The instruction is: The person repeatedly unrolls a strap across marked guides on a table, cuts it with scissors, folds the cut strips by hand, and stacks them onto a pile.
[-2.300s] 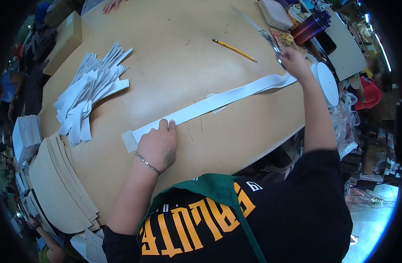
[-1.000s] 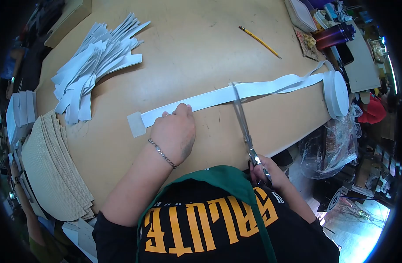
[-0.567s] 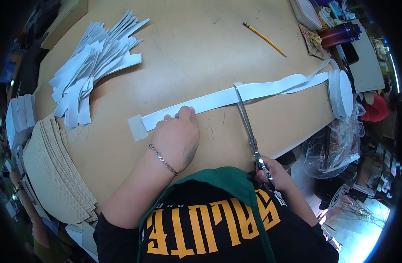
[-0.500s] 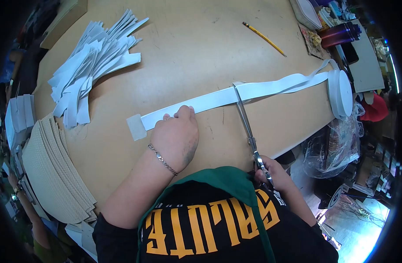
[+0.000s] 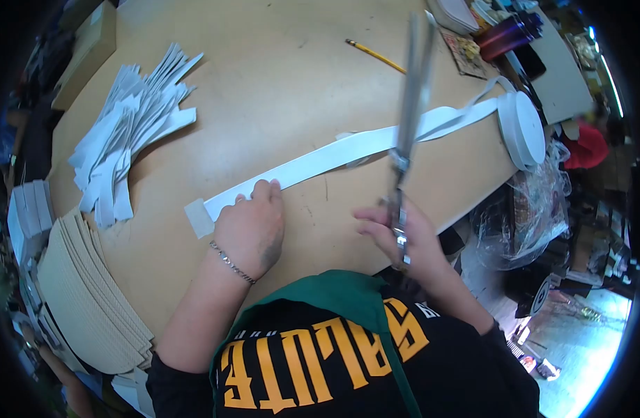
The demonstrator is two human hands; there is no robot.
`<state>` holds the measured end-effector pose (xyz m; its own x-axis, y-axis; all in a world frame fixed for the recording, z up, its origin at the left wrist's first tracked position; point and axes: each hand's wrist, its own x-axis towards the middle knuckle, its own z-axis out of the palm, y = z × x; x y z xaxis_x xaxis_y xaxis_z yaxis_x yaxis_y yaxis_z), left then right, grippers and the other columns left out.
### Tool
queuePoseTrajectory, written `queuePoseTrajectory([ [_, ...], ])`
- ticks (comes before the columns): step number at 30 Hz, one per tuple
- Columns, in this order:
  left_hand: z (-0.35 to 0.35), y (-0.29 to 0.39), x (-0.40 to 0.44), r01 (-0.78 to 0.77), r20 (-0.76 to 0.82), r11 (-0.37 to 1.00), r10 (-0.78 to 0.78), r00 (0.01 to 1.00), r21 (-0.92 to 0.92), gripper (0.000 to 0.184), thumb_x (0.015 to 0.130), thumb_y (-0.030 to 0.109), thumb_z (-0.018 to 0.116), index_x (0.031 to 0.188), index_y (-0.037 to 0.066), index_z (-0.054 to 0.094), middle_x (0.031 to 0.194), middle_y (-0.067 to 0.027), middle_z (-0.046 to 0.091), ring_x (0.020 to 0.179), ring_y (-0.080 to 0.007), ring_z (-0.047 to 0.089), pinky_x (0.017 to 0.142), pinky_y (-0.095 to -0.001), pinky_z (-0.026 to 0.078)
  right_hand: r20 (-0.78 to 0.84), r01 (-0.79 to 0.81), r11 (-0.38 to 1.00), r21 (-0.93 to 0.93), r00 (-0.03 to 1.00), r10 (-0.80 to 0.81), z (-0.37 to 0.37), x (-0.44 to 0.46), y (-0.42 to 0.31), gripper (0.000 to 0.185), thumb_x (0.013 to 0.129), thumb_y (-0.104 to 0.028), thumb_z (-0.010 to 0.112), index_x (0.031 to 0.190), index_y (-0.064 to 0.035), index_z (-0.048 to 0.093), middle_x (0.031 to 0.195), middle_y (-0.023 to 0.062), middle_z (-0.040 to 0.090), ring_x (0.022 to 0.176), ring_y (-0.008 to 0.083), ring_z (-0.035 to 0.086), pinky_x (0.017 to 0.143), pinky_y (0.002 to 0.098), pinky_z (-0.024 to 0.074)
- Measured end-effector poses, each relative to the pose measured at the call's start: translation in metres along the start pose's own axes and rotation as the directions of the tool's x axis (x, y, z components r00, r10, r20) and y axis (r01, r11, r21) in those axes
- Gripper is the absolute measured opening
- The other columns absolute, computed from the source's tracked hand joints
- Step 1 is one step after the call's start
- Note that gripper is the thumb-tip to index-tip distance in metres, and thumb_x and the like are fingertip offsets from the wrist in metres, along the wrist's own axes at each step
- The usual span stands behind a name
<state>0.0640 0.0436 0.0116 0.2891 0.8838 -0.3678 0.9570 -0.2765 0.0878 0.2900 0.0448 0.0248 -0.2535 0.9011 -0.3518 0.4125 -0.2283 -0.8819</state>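
A wide white band (image 5: pixel 320 159) runs slantwise across the table from a white roll (image 5: pixel 528 132) at the right. Its left end meets a pale piece of tape (image 5: pixel 199 219) on the tabletop. My left hand (image 5: pixel 250 226) presses the band near that end, fingers bent and held together. Long metal scissors (image 5: pixel 399 161) are in my right hand (image 5: pixel 419 240), blades pointing away from me, slightly apart and blurred. They pass in front of the band; whether they touch it I cannot tell. Some fingers of my right hand stretch out beside the handles.
Cut white strips (image 5: pixel 132 132) lie heaped at the upper left. Stacked textured beige sheets (image 5: pixel 90 292) sit at the left edge. Toward the back are a yellow pencil (image 5: pixel 376 56) and a purple bottle (image 5: pixel 508 36). A clear plastic bag (image 5: pixel 522 223) hangs beyond the right edge.
My right hand has raised the scissors and swung them upright, away from where the blades straddled the band. My left hand stays on the band. The whole view has shifted slightly.
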Motion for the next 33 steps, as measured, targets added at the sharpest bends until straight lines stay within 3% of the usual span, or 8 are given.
queuePoseTrajectory([
  [3,0.002,0.001,-0.002,-0.004,-0.009,1.000,0.005,1.000,0.030,0.050,0.074,0.007,0.052,0.122,-0.007,0.045,0.095,-0.0157,0.052,0.076,-0.0247,0.061,0.061,-0.0356,0.051,0.125,0.032,0.987,0.154,0.991,-0.051,0.013,0.022,0.009,0.024,0.084,-0.001,0.056,0.105,-0.0032,0.046,0.116,0.0140,0.057,0.095,0.0140,0.060,0.081,0.0244,0.0459],
  [4,0.003,0.000,-0.002,-0.011,-0.012,0.999,0.011,1.000,0.048,0.050,0.074,0.007,0.052,0.122,-0.007,0.045,0.095,-0.0158,0.052,0.076,-0.0246,0.061,0.061,-0.0357,0.051,0.062,0.064,0.997,0.036,0.996,-0.066,0.005,0.030,0.014,0.017,0.083,0.002,0.054,0.096,-0.0047,0.046,0.121,0.0131,0.052,0.099,0.0160,0.058,0.084,0.0255,0.0445],
  [8,-0.004,0.001,0.001,0.007,0.075,1.000,-0.008,0.997,0.020,0.049,0.075,0.007,0.050,0.122,-0.007,0.045,0.096,-0.0165,0.053,0.076,-0.0245,0.061,0.062,-0.0360,0.051,-0.322,0.062,0.859,-0.507,0.912,-0.256,-0.057,0.068,0.021,0.024,0.077,0.000,0.063,0.093,-0.0034,0.045,0.095,0.0134,0.057,0.088,0.0234,0.060,0.076,0.0317,0.0469],
  [11,-0.006,0.002,0.003,0.013,0.082,1.000,-0.014,0.997,0.007,0.049,0.076,0.008,0.049,0.122,-0.007,0.044,0.099,-0.0175,0.053,0.077,-0.0256,0.062,0.063,-0.0364,0.052,-0.259,-0.069,0.847,-0.526,0.962,-0.082,-0.057,0.077,0.007,0.031,0.071,0.001,0.063,0.099,-0.0023,0.050,0.097,0.0173,0.060,0.092,0.0319,0.060,0.076,0.0380,0.0473],
  [15,0.000,0.000,0.003,-0.016,0.048,0.999,0.015,0.999,0.027,0.049,0.077,0.007,0.048,0.123,-0.007,0.044,0.101,-0.0185,0.054,0.077,-0.0271,0.063,0.063,-0.0366,0.052,-0.008,0.487,0.640,-0.594,0.792,-0.610,-0.035,0.102,0.030,0.030,0.066,0.001,0.065,0.092,-0.0041,0.050,0.103,0.0126,0.062,0.089,0.0318,0.058,0.076,0.0410,0.0461],
  [22,0.003,-0.001,0.002,-0.018,0.013,0.999,0.018,1.000,0.030,0.050,0.076,0.007,0.049,0.124,-0.007,0.043,0.096,-0.0175,0.054,0.075,-0.0265,0.062,0.061,-0.0365,0.052,0.129,0.507,0.452,-0.734,0.758,-0.640,-0.048,0.127,0.034,0.027,0.066,-0.002,0.063,0.089,-0.0096,0.051,0.083,0.0087,0.057,0.088,0.0288,0.055,0.071,0.0404,0.0395],
  [29,0.002,0.002,0.000,-0.014,0.012,0.997,0.013,1.000,0.072,0.049,0.074,0.006,0.051,0.121,-0.008,0.045,0.097,-0.0156,0.052,0.074,-0.0249,0.061,0.059,-0.0350,0.051,-0.009,0.490,0.511,-0.706,0.715,-0.699,-0.102,0.123,0.049,0.024,0.069,-0.010,0.070,0.085,-0.0048,0.052,0.084,0.0118,0.059,0.080,0.0340,0.056,0.067,0.0397,0.0436],
  [33,-0.001,0.002,0.002,0.006,0.035,1.000,-0.007,0.999,0.029,0.045,0.076,0.007,0.053,0.118,-0.008,0.048,0.097,-0.0148,0.052,0.077,-0.0263,0.062,0.061,-0.0342,0.052,-0.214,-0.083,0.674,-0.734,0.970,-0.114,-0.122,0.042,0.007,0.033,0.072,-0.023,0.074,0.085,-0.0009,0.054,0.080,0.0126,0.059,0.079,0.0248,0.060,0.070,0.0349,0.0462],
])
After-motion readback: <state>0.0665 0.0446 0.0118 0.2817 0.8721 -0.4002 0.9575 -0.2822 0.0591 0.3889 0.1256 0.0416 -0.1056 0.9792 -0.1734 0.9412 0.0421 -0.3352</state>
